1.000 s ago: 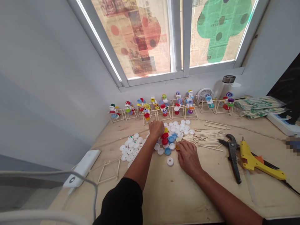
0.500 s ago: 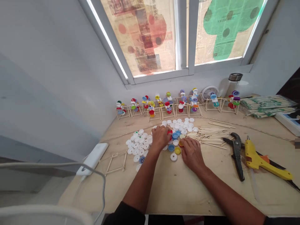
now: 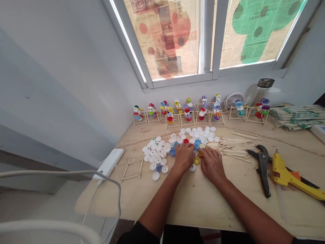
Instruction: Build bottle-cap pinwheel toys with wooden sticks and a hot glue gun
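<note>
Currently the left hand (image 3: 184,157) rests curved on the plastic bottle caps (image 3: 196,135), I cannot tell if it grips one; the right hand (image 3: 212,165) lies open just beside a yellow cap (image 3: 196,161), on the plywood table (image 3: 198,206)

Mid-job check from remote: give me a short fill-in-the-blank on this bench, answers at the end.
Most round plastic bottle caps near the left hand are ____. A square frame of thin wooden sticks lies to the ____ of those caps. The yellow glue gun lies to the ____ of the black pliers.

Answers: white; left; right.
</note>
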Demonstrator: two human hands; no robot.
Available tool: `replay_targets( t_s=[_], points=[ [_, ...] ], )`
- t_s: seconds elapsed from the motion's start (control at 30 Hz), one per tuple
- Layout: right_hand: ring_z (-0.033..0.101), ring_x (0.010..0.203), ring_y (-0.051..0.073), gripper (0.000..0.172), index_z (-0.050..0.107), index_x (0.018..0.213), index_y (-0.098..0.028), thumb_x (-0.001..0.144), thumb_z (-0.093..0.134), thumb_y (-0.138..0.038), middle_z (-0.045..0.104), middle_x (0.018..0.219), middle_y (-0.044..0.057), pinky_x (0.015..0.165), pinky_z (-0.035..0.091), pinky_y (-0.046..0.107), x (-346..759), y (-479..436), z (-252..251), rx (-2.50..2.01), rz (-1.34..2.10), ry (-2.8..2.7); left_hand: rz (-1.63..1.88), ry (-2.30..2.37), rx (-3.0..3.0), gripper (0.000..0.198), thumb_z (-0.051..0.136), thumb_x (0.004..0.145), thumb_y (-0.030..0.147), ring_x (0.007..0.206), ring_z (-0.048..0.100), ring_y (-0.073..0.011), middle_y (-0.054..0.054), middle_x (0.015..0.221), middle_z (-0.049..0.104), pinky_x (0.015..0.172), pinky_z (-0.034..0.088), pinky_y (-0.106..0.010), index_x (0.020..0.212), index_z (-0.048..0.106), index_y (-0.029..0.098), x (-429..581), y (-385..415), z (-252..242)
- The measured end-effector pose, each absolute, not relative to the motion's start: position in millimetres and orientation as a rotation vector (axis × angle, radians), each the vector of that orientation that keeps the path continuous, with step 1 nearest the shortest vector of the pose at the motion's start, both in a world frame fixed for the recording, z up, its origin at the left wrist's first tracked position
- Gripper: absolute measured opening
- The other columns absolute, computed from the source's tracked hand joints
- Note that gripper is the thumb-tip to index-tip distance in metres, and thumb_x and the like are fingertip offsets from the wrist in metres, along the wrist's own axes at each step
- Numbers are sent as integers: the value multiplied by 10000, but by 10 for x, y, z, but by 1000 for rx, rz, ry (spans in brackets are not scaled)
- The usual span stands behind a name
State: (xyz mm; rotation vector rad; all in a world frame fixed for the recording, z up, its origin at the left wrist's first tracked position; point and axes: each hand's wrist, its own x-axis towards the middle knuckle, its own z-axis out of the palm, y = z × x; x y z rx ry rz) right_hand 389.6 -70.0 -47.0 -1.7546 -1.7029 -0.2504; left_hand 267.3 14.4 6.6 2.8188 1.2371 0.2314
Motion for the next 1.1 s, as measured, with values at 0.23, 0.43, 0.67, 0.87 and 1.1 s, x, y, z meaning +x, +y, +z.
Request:
replay_targets(
  t_s=[0.23, 0.43, 0.67, 0.87, 1.1],
  points=[
    [453, 1108, 258, 314, 581, 1109, -179, 817, 488, -112, 607, 1105, 78, 950, 290, 401, 3871, -715, -442, -1766, -238, -1691, 307, 1349, 2790, 279, 380, 897, 237, 1146, 461, -237, -54, 1190, 594, 960, 282, -469, 1094, 576, 257, 2640, 195, 140],
    [455, 1102, 267, 311, 580, 1102, -180, 816, 482, -107, 610, 1101, 83, 949, 288, 409, 3866, -714, -422, -1758, -235, -1681, 225, 1247, 2853, 262, 387, 897, 302, 1136, 466, -245, -56, 1168, 604, 1023, 209, -527, 1056, 590, 256, 2826, 384, 151],
    [460, 1095, 264, 333, 582, 1096, -180, 788, 492, -92, 607, 1101, 81, 949, 295, 410, 3868, -714, -438, -1745, -240, -1674, 196, 1225, 2864, 258, 399, 893, 319, 1070, 514, -261, -78, 1104, 608, 1021, 179, -582, 1020, 607, 235, 2801, 268, 93],
    [455, 1105, 271, 325, 580, 1105, -170, 803, 484, -101, 603, 1116, 90, 961, 286, 419, 3873, -717, -452, -1746, -237, -1671, 279, 1212, 2842, 207, 436, 878, 286, 1061, 529, -249, -58, 1082, 627, 1028, 196, -561, 981, 608, 239, 2660, 106, 77],
    [452, 1120, 270, 332, 573, 1121, -176, 810, 482, -104, 607, 1133, 78, 973, 278, 417, 3874, -717, -450, -1739, -237, -1671, 582, 1413, 2647, 302, 410, 867, 159, 1118, 522, -209, -36, 1152, 633, 999, 288, -462, 1075, 602, 266, 2437, -81, 54]
  ],
)
